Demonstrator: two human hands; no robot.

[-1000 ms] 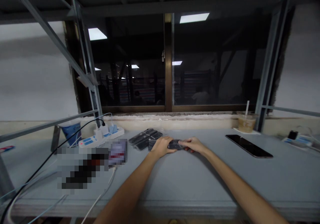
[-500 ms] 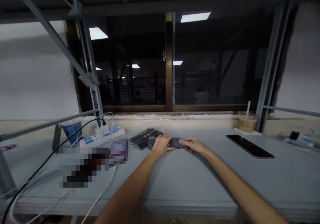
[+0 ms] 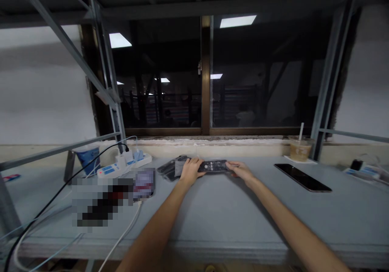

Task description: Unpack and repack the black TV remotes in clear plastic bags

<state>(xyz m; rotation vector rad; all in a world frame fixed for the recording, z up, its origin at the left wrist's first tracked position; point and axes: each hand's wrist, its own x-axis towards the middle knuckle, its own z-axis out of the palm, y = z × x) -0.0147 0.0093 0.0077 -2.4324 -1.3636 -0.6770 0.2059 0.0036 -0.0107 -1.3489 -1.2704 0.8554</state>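
A black remote control (image 3: 213, 166) with pale round buttons spans the gap between my hands, just over the table. My left hand (image 3: 191, 170) is closed around its left end. At the other end, my right hand (image 3: 240, 170) pinches it between thumb and fingers. A greyish flap (image 3: 179, 168), possibly plastic wrapping, sticks out left of my left hand. Beside that hand lies a pile of dark, flat, plastic-wrapped pieces (image 3: 167, 169), partly covered by the flap.
On the grey table (image 3: 231, 219), a phone (image 3: 302, 177) and a drink cup with straw (image 3: 300, 149) lie right. To the left are a power strip (image 3: 106, 170), a blue cup (image 3: 87, 160), another phone (image 3: 144, 183) and loose cables. Metal shelf posts (image 3: 112, 114) frame the spot.
The remote control now shows its buttons and a longer stretch between my hands. My left hand has shifted slightly left, my right hand slightly right, and the grey flap has come into sight.
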